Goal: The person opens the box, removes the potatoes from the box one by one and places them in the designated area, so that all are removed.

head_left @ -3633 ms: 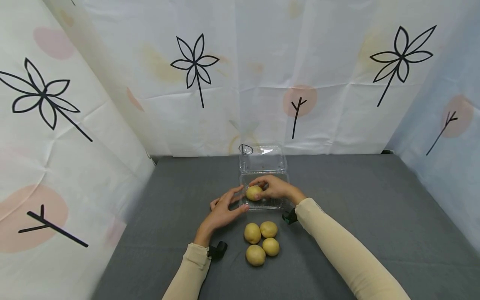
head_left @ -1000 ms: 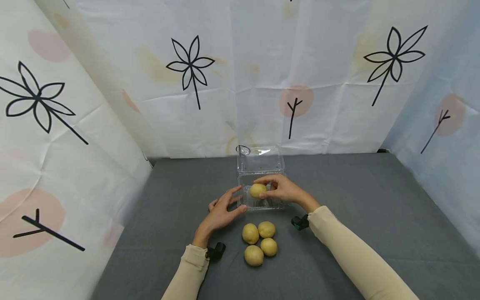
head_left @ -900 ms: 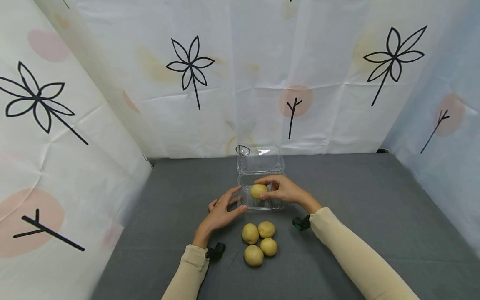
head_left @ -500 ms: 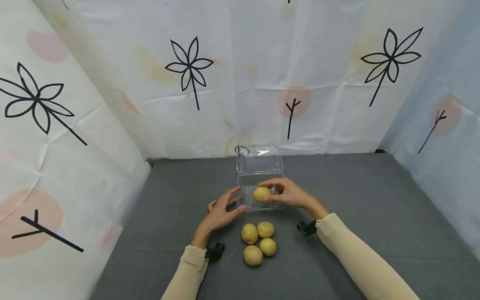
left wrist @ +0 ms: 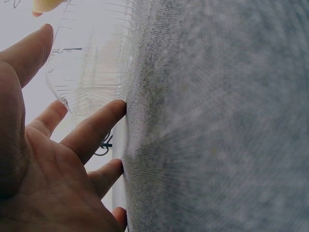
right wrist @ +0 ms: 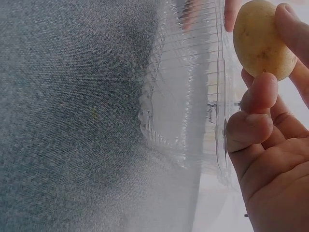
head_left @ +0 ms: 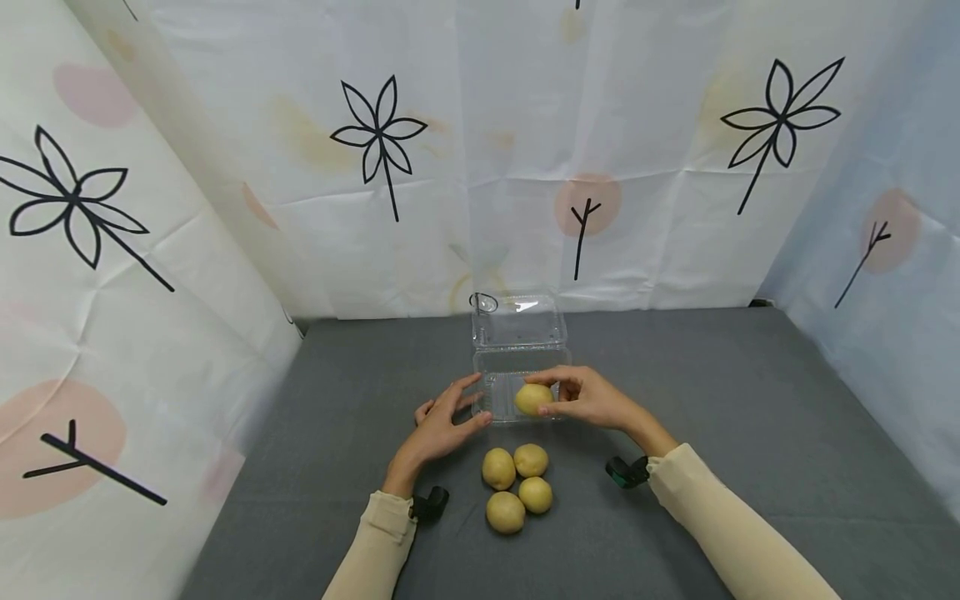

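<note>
My right hand [head_left: 596, 402] pinches a yellow potato [head_left: 532, 400] between thumb and fingers. In the right wrist view this potato [right wrist: 260, 41] is held up beside the container's rim, above its base. The clear plastic clamshell container [head_left: 497, 390] lies with its lid [head_left: 517, 327] folded back. At the container's left side is my left hand [head_left: 442, 425], fingers spread and holding nothing. In the left wrist view the left hand's fingertips [left wrist: 118, 107] reach down to the grey cloth right by the container's clear wall [left wrist: 96, 63].
Several more potatoes [head_left: 506, 512] lie grouped on the grey cloth-covered table [head_left: 360, 367], in front of the container. A patterned white curtain [head_left: 480, 150] stands behind the table and along both sides. Each wrist carries a small dark camera [head_left: 431, 504].
My right hand has carried the potato from the container's left part rightward and toward me, raising it over the base. The left hand stays by the container, and the grouped potatoes keep their places.
</note>
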Available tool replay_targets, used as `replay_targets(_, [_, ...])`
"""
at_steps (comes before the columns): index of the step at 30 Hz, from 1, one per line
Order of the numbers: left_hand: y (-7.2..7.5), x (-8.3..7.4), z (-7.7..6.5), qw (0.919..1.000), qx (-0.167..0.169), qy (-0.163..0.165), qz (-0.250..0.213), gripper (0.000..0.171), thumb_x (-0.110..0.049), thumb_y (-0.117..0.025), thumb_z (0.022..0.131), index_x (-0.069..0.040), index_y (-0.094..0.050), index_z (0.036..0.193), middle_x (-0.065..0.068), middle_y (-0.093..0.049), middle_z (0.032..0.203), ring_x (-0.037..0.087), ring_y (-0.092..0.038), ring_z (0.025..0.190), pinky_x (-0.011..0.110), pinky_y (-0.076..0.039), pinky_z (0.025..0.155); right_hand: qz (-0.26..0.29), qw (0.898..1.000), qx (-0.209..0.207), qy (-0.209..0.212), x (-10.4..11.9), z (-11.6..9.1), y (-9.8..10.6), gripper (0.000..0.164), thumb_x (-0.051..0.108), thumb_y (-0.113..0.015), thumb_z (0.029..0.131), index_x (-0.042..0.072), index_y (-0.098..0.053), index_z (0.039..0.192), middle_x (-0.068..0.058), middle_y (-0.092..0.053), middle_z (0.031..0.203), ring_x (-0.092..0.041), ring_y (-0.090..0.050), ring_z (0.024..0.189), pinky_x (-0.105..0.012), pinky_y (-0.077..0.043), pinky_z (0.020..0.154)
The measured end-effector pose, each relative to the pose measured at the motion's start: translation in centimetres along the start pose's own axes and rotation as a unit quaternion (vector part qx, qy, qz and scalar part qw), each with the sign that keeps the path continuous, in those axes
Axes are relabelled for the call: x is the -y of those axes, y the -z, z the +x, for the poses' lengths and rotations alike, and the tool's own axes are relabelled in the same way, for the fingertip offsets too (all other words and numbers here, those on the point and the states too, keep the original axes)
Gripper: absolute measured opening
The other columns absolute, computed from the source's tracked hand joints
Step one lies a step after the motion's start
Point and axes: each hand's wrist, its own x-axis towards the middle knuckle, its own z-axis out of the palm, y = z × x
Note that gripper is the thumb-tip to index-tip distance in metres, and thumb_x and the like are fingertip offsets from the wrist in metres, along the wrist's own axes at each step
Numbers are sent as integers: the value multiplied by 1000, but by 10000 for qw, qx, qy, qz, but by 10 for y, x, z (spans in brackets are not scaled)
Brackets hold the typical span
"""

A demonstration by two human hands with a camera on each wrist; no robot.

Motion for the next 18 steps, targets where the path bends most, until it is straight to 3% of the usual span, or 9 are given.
replay_targets(7, [0, 0, -1, 10000, 13, 1, 12, 70, -47, -66, 98, -38, -31, 159, -1, -58, 149, 23, -34, 152, 56, -5, 107, 147, 9999, -55, 51, -1, -13, 0, 49, 9, -77, 91, -3, -62, 136, -22, -69, 124, -6, -52, 59, -25, -46, 55])
replay_targets(12, [0, -1, -1, 10000, 1, -15, 34, 71, -46, -66, 98, -37, -31, 159, 0, -58, 150, 24, -35, 152, 55, -6, 106, 107, 9999, -93, 92, -1, -26, 1, 48, 10, -77, 91, -1, -64, 135, -19, -70, 118, -8, -52, 59, -26, -47, 54])
replay_targets(18, [0, -1, 0, 10000, 31, -4, 16, 72, -46, -66, 99, -34, -30, 160, -1, -57, 151, 25, -34, 152, 55, -7, 106, 56, 9999, -42, 73, -2, -39, 2, 47, 12, -77, 91, 1, -65, 135, -15, -67, 95, -10, -52, 59, -26, -47, 55])
